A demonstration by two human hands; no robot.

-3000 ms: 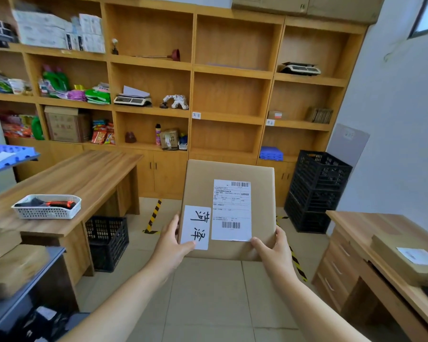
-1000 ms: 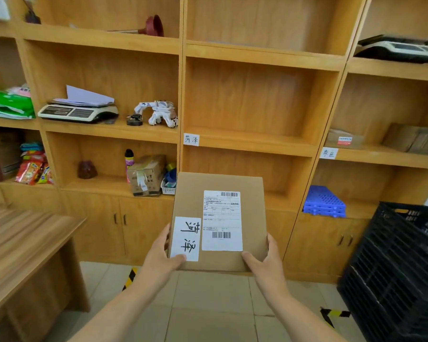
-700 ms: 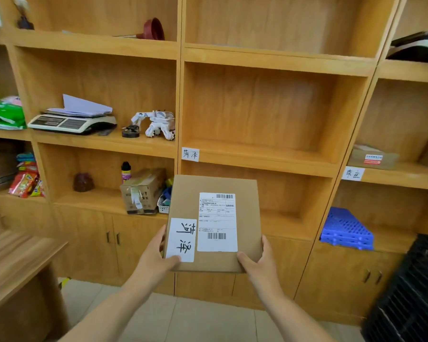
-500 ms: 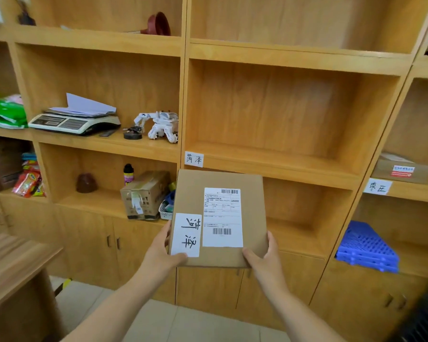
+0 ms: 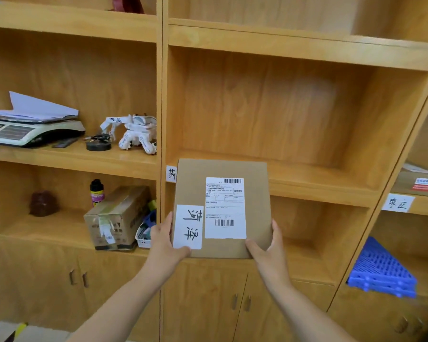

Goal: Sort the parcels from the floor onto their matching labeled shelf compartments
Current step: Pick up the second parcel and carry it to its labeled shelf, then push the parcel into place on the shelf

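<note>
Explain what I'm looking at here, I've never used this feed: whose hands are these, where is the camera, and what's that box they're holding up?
No machine here: these are a person's two bare hands, filmed by one wide-angle camera worn on their head, looking forward and down. The left hand and right hand hold a flat cardboard parcel by its lower corners, in front of a wooden shelf unit. The parcel carries a printed shipping label and a handwritten white tag. A small shelf label, partly hidden behind the parcel, marks the empty middle compartment. To the left sit a weighing scale and a white toy robot.
</note>
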